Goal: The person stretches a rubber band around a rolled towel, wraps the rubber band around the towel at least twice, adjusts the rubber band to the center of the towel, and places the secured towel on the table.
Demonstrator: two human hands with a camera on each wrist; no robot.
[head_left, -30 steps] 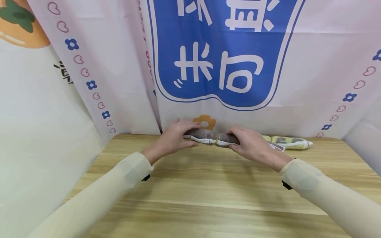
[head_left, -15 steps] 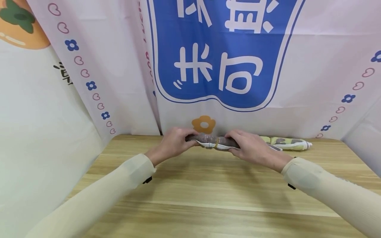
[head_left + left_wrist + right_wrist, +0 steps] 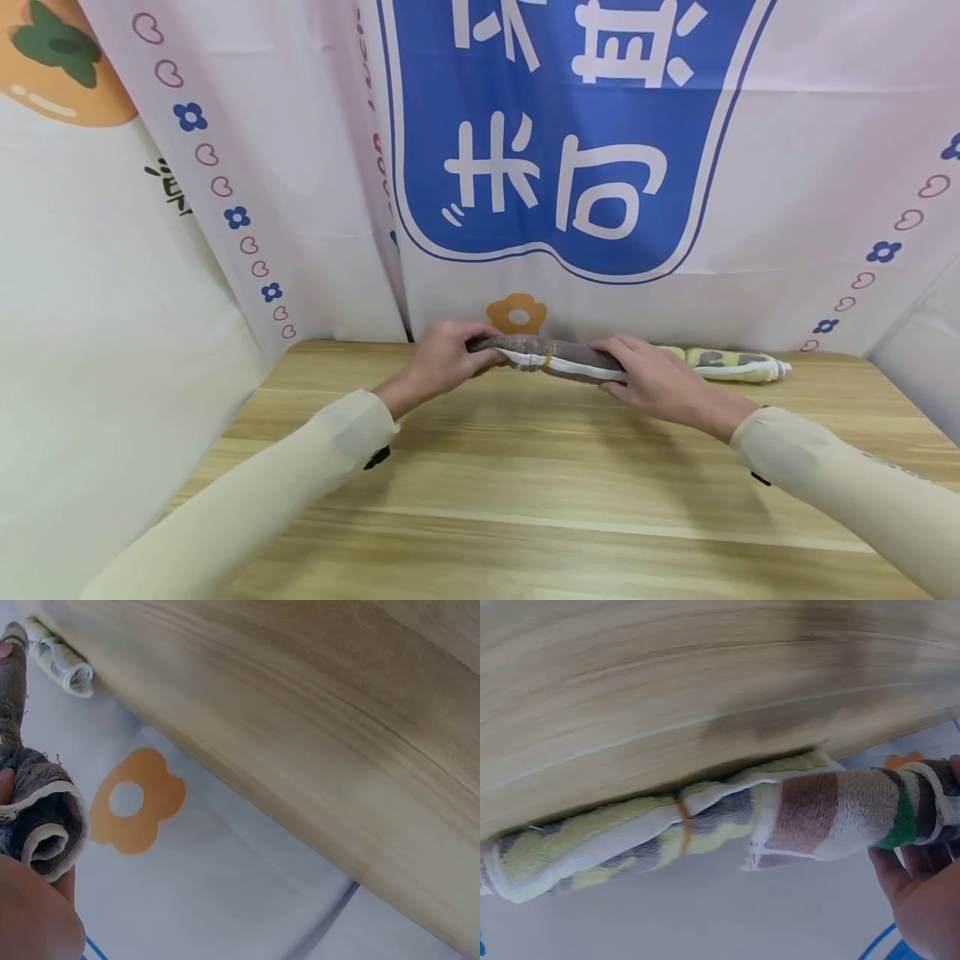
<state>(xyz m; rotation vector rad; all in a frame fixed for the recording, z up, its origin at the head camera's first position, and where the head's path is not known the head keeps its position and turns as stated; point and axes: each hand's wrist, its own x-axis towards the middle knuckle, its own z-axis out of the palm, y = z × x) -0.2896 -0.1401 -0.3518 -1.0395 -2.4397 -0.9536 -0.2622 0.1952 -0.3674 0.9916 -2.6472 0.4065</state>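
A grey-brown rolled towel (image 3: 581, 357) with a white edge and a tan band round it spans between both hands, close over the back of the table. The left hand (image 3: 448, 357) grips its left end, fingers over the top and thumb below. In the left wrist view the towel's spiral end (image 3: 51, 844) points past the hand. Farther along, the right hand (image 3: 660, 379) holds the towel's right part, which shows brown, white and green stripes (image 3: 840, 810) in the right wrist view. Behind that hand lies a second rolled towel (image 3: 735, 365), yellow-green with grey patches, partly hidden.
The wooden table (image 3: 480, 467) spreads in front of the hands. A white printed cloth (image 3: 322, 275) hangs along its back edge, with an orange flower (image 3: 517, 314) just behind the towel. An orange-brown band (image 3: 684, 823) circles the yellow-green towel.
The left hand has closed round the towel's left end and come slightly down. The right hand has slid right along the towel, baring more of it.
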